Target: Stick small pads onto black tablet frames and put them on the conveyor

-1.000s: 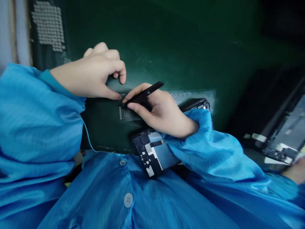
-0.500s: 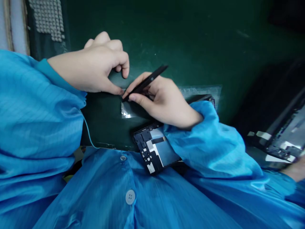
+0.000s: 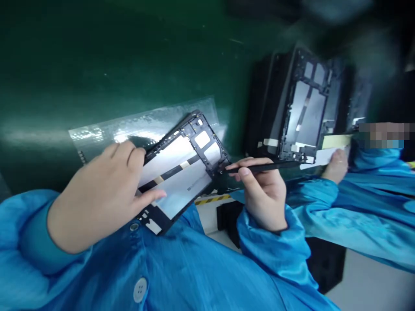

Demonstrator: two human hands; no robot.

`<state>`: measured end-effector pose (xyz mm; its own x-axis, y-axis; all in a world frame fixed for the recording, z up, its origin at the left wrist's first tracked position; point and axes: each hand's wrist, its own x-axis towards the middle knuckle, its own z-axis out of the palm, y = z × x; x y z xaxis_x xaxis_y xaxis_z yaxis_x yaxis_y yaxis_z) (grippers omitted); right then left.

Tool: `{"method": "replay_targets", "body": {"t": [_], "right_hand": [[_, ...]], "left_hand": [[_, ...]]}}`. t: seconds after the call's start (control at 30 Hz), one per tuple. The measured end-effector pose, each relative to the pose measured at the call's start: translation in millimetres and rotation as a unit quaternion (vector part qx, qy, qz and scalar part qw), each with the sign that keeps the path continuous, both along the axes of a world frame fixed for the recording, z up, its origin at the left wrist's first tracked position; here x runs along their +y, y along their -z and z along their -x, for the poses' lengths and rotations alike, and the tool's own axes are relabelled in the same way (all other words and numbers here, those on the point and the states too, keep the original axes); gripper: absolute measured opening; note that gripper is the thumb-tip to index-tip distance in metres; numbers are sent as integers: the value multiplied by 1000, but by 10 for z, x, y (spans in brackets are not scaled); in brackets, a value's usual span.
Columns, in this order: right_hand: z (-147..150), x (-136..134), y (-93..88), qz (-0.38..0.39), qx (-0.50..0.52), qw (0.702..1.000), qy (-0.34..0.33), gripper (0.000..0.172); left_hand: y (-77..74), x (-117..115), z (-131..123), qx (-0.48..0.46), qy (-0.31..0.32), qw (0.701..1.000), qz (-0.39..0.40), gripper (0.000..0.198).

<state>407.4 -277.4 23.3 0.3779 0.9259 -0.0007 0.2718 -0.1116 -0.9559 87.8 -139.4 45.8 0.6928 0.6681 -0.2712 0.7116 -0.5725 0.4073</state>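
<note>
My left hand (image 3: pixel 100 194) lies over the left long side of a black phone frame (image 3: pixel 207 153), gripping it with the thumb across its silvery inner face. The frame is tilted, its near end by my coat front and its far end on a clear plastic sheet (image 3: pixel 106 134). In my right hand (image 3: pixel 264 190) is a slim, pointed black tool that looks like tweezers (image 3: pixel 269 166), pinched between thumb and fingers. Its tip is at the right corner of the frame's far end. Whether the tip holds anything is too small to tell.
Several similar phone frames (image 3: pixel 304 108) stand stacked to the right on the green table (image 3: pixel 155 56). Beside them a co-worker's hand (image 3: pixel 337 166) holds a white and yellowish sheet (image 3: pixel 335 142). A yellow-black striped edge (image 3: pixel 212 199) shows below the table's side.
My view has swung to the right. My left hand has moved from beside the plastic sheet onto the phone frame. The tweezers have gone from the sheet's edge to the frame's corner.
</note>
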Motion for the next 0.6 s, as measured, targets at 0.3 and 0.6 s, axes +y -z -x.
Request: {"method": "replay_targets", "body": {"t": [0.3,0.6], "right_hand": [[67,-78,251,-80,-6,995,-58,15],[61,-72,261,-108,-47,989,-90,29]], "left_hand": [[109,-34,27,-3,11,1000,-5,78],[139,-5,61,23,-31,999,37,86]]}}
